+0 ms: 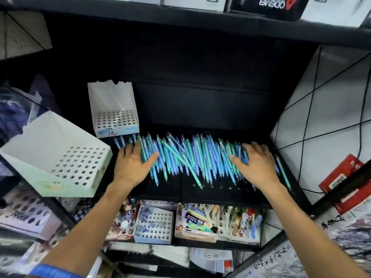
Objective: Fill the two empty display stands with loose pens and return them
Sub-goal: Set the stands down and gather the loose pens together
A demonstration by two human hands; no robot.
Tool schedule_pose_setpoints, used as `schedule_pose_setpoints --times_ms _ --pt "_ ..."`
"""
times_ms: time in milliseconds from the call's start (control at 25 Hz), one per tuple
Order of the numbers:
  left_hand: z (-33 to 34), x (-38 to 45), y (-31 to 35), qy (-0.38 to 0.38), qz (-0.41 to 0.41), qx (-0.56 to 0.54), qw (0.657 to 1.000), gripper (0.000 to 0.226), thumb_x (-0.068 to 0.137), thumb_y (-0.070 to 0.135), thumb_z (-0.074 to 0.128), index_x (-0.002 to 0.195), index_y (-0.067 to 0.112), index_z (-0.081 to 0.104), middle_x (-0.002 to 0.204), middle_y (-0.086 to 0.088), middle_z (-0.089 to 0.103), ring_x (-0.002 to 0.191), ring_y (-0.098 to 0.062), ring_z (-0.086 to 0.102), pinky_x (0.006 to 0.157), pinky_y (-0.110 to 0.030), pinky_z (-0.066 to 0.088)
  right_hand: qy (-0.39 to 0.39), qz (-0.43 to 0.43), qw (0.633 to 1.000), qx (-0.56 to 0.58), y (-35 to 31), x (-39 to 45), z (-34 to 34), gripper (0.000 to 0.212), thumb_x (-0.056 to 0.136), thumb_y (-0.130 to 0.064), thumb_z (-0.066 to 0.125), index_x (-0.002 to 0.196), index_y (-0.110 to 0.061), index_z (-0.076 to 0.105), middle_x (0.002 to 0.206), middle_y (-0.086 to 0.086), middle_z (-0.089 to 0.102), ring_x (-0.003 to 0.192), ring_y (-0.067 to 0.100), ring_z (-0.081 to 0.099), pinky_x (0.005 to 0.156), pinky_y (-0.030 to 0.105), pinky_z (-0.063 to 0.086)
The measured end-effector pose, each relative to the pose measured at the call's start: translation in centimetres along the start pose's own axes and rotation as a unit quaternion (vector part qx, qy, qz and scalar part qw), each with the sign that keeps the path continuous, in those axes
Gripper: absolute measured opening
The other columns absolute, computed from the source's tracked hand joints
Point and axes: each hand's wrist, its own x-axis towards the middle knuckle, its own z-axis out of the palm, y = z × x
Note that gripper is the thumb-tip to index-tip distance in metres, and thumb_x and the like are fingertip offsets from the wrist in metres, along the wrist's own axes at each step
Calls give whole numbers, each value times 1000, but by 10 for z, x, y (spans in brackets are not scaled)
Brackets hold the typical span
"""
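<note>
Left hand: the left hand (132, 163) lies at the left end of the heap of loose blue and teal plastic pens (184, 157), fingers straight and spread flat over them, thumb reaching into the heap; it grips nothing.
Near stand: the large white perforated cardboard display stand (60, 163), holes unfilled, sits tilted left of the heap, apart from it.
Far stand: the small white perforated display stand (115, 113) stands upright behind the heap's left end, just beside the pens, also unfilled.
Pens: spread across the black perforated metal shelf (200, 191), tips short of its bare front edge.
Right hand: the right hand (255, 163) presses flat on the heap's right end, fingers spread.
Right edge: outermost pens lie near the shelf's side rim.
</note>
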Motion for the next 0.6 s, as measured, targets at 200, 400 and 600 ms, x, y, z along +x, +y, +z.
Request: schedule_pose_setpoints --times_ms 200,400,600 --pt "-10 -11 2 27 5 -56 998 91 87 77 36 159 27 11 167 -10 2 153 -30 -1 123 -44 6 21 63 998 7 39 3 -6 85 85 -78 39 150 -24 37 159 11 31 143 38 29 115 52 30" --pt "-12 9 5 -41 -46 -61 996 105 72 94 26 158 39 1 167 -7 -4 153 -34 -4 124 -48 4 -63 139 983 101 50 11 -6 109 67 -97 33 156 -36 14 165 4 16 148 36 21 117 53 26" --pt "-1 5 23 -55 -15 -30 998 108 68 97 26 157 40 3 167 -6 -1 153 -36 -1 123 -50 4 -76 103 990 63 24 13 8 105 71 -95 30 156 -36 13 166 1 9 149 40 16 118 54 23"
